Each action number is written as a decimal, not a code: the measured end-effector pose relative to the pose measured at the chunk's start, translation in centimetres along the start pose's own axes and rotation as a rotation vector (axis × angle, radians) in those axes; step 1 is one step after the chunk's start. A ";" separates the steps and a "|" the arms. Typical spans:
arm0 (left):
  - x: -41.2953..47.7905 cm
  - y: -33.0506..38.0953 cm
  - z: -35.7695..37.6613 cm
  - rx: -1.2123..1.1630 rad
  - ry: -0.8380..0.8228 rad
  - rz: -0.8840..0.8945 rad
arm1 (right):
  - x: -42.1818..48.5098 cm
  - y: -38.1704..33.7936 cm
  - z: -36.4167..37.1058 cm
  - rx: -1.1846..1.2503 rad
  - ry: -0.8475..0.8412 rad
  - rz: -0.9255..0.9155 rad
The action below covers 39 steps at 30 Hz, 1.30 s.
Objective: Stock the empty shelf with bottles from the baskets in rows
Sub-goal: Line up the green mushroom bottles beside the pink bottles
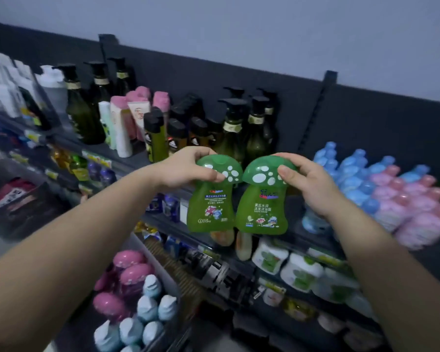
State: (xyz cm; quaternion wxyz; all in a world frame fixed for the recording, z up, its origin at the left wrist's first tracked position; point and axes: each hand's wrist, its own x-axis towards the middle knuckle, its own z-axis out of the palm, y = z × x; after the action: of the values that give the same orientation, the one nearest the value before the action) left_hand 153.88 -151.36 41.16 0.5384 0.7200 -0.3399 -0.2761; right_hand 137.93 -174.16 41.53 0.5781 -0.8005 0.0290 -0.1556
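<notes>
Two green mushroom-shaped bottles with white-spotted caps hang side by side in front of the shelves. My left hand [188,168] grips the cap of the left green bottle [210,207]. My right hand [308,181] grips the cap of the right green bottle [262,209]. Behind them the dark shelf [294,214] has a bare stretch. To its right stand rows of blue bottles [348,171] and pink bottles [412,204]. A basket [173,288] at the lower left holds several pink and pale blue bottles [137,301].
The upper shelf carries dark pump bottles [235,128], pink-capped tubes [127,118] and white bottles [3,82]. Lower shelves hold white tubs with green labels [300,270] and small packets. A second dark basket [18,199] with red items sits at the far left.
</notes>
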 end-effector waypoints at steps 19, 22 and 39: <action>10.1 17.4 35.6 0.040 -0.424 0.253 | -25.3 -3.1 -31.2 -0.083 0.446 0.019; 11.7 19.2 38.8 0.066 -0.443 0.282 | -27.8 -2.6 -34.4 -0.118 0.517 0.033; 22.3 23.6 44.0 -0.015 -0.514 0.380 | -24.4 10.0 -42.4 -0.088 0.545 0.398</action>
State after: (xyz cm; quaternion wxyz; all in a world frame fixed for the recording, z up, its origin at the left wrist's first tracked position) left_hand 129.46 -199.21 51.37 0.4821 0.5462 -0.5911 -0.3462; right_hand 104.12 -210.80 38.93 0.5330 -0.7324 0.3447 -0.2464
